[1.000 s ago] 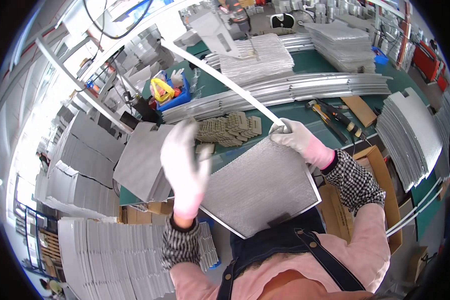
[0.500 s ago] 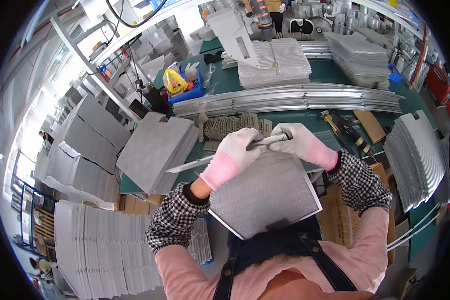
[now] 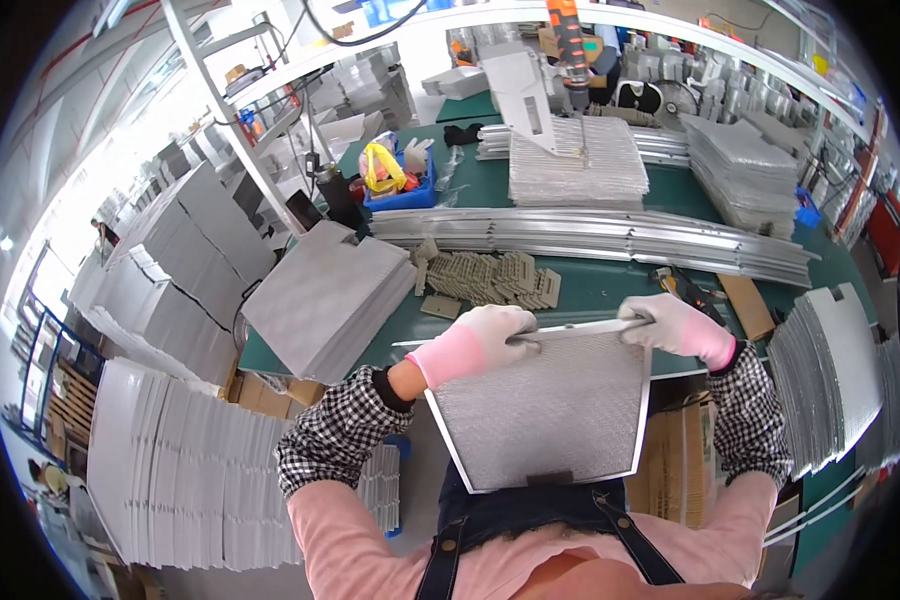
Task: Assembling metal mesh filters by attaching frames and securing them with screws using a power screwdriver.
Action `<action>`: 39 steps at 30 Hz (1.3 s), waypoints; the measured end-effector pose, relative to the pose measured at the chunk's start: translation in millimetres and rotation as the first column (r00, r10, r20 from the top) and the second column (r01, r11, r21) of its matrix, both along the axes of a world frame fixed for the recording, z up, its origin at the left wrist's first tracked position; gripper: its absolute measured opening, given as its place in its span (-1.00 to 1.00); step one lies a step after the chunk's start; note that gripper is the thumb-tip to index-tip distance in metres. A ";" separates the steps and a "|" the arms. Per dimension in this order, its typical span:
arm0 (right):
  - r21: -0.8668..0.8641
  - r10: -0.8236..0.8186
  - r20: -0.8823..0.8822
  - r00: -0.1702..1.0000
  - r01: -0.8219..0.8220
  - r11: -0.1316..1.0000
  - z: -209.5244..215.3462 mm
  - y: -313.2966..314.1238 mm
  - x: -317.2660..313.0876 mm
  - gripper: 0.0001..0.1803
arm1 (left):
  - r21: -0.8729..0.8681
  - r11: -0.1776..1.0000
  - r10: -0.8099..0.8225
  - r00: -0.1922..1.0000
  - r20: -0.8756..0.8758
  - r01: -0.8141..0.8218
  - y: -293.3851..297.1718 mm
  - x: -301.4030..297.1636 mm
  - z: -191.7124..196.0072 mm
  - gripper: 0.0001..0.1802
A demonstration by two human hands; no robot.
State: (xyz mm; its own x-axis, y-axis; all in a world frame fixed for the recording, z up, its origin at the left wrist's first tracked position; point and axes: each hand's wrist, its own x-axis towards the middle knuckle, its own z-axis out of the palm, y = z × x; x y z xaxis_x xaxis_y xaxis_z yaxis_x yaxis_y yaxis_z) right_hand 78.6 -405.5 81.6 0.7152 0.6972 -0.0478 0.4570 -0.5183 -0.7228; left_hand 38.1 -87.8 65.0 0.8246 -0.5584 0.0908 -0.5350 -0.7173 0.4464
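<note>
Mesh filter panel and loose edge strip: slip risks

Mesh filter panel [image 3: 545, 410] rests tilted against the person's lap, its top edge at the counter [image 3: 610, 285] rim. Along that edge lies a thin metal strip [image 3: 570, 330]. The left hand [image 3: 475, 340] has its fingers closed over the strip's left part; the right hand [image 3: 675, 328] grips its right end at the panel's 1 o'clock corner. If either grip loosens, the strip could spring off the edge or bend. At 12 o'clock, the tan plastic clips [image 3: 495, 280] and long aluminium rails [image 3: 590, 235] could be knocked.
</note>
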 end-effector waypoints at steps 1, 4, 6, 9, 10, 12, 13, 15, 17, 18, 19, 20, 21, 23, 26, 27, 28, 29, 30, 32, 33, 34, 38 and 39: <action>-0.036 0.002 -0.007 1.000 -0.003 0.999 -3.0 -5.5 2.5 -0.77 | -0.050 0.998 -0.032 0.999 -0.016 0.031 4.7 -2.1 -6.1 -0.66; -0.074 -0.019 -0.064 0.998 0.014 0.997 -10.1 -22.9 3.9 -0.75 | -0.163 0.984 -0.086 0.994 -0.072 0.074 3.8 -4.9 -11.4 -0.64; -0.089 -0.019 -0.079 0.997 0.012 0.996 -12.6 -25.9 5.3 -0.75 | -0.096 0.993 -0.079 0.987 -0.140 0.066 2.6 -11.2 -4.3 -0.63; -0.148 -0.039 -0.127 0.991 0.020 0.989 -12.5 -38.5 10.8 -0.75 | 0.272 0.962 0.028 0.997 -0.074 -0.007 6.1 -13.2 19.1 -0.62; -0.151 -0.034 -0.125 0.992 0.015 0.988 -13.3 -43.9 13.3 -0.75 | 0.302 0.953 0.023 0.997 -0.069 -0.001 12.5 -13.4 26.1 -0.61; -0.220 -0.105 -0.221 0.970 0.055 0.974 -15.0 -52.1 15.0 -0.76 | 0.239 0.971 -0.007 0.997 -0.079 0.025 27.6 -12.4 22.8 -0.61; -0.290 -0.135 -0.203 0.970 0.072 0.954 -14.2 -54.7 15.4 -0.73 | 0.180 0.982 -0.045 0.995 -0.086 0.060 32.1 -10.1 20.8 -0.61; -0.391 -0.110 -0.117 0.987 0.056 0.919 -8.4 -53.3 17.3 -0.72 | 0.110 0.991 -0.065 0.992 -0.105 0.077 32.8 -8.0 15.3 -0.64; -0.478 -0.025 -0.003 1.000 0.021 0.878 -0.6 -33.7 14.9 -0.67 | 0.032 0.994 -0.101 0.991 -0.085 0.104 23.6 -4.4 10.1 -0.68; -0.361 0.080 0.135 0.988 -0.026 0.932 4.1 -7.6 6.8 -0.67 | 0.023 0.996 -0.088 0.990 -0.110 0.091 18.7 -3.9 13.2 -0.66; -0.242 0.170 0.280 0.945 -0.102 0.965 7.6 24.6 -2.5 -0.67 | 0.051 0.996 -0.072 0.991 -0.117 0.079 16.3 -4.8 16.7 -0.66; -0.152 0.216 0.289 0.932 -0.178 0.972 7.9 51.5 -9.7 -0.68 | 0.074 0.994 -0.072 0.990 -0.119 0.082 13.2 -2.0 18.4 -0.66; -0.117 0.226 0.294 0.929 -0.200 0.973 5.3 74.1 -15.8 -0.72 | 0.032 0.994 -0.107 0.994 -0.037 0.108 15.4 -0.7 15.8 -0.66; -0.100 0.193 0.268 0.944 -0.172 0.980 -3.4 93.3 -17.3 -0.73 | 0.076 0.991 -0.109 0.991 -0.073 0.114 23.6 -2.6 26.4 -0.67; -0.050 0.197 0.265 0.944 -0.191 0.980 -18.7 95.1 -9.0 -0.75 | -0.017 0.997 -0.070 0.996 0.062 0.071 38.8 -8.7 7.7 -0.65; -0.026 0.197 0.232 0.953 -0.196 0.980 -20.4 92.6 -7.9 -0.76 | -0.064 0.998 -0.014 0.995 0.103 0.020 40.5 -12.5 1.6 -0.63; 0.002 0.209 0.198 0.958 -0.213 0.977 -20.8 92.8 -7.8 -0.77 | -0.062 0.998 0.035 0.989 0.143 -0.026 38.3 -19.3 -5.0 -0.63; 0.005 0.213 0.191 0.958 -0.218 0.976 -22.2 92.9 -7.4 -0.77 | -0.156 0.986 0.090 0.984 0.155 -0.065 35.9 -23.7 -15.9 -0.64; 0.017 0.233 0.167 0.958 -0.239 0.971 -22.9 93.0 -5.5 -0.78 | -0.249 0.963 0.146 0.976 0.163 -0.102 32.2 -27.7 -26.5 -0.65; 0.043 0.260 0.135 0.956 -0.268 0.963 -26.3 91.0 -3.5 -0.80 | -0.466 0.879 0.209 0.961 0.183 -0.102 16.4 -32.5 -46.2 -0.69; 0.043 0.262 0.130 0.956 -0.269 0.962 -26.5 93.3 -3.8 -0.80 | -0.575 0.811 0.247 0.955 0.164 -0.110 8.2 -36.3 -56.8 -0.66; 0.045 0.289 0.141 0.947 -0.298 0.954 -26.5 93.4 -3.1 -0.80 | -0.715 0.685 0.206 0.979 0.004 -0.142 -1.3 -40.0 -65.0 -0.41; 0.037 0.311 0.127 0.942 -0.317 0.948 -25.0 93.8 -6.8 -0.79 | -0.821 0.538 0.284 0.958 -0.036 -0.190 -22.3 -46.2 -69.1 -0.08; 0.036 0.315 0.122 0.941 -0.321 0.946 -25.1 94.1 -7.6 -0.79 | -0.833 0.511 0.326 0.945 -0.039 -0.211 -23.5 -48.8 -67.1 -0.08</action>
State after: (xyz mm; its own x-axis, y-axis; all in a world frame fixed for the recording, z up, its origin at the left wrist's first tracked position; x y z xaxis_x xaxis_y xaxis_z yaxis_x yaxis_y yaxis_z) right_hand 71.0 -311.4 56.4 0.4544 0.8884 0.0650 0.6720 -0.2940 -0.6797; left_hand -10.7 -111.3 -2.1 0.8735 0.0559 0.4835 -0.4667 -0.1860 0.8646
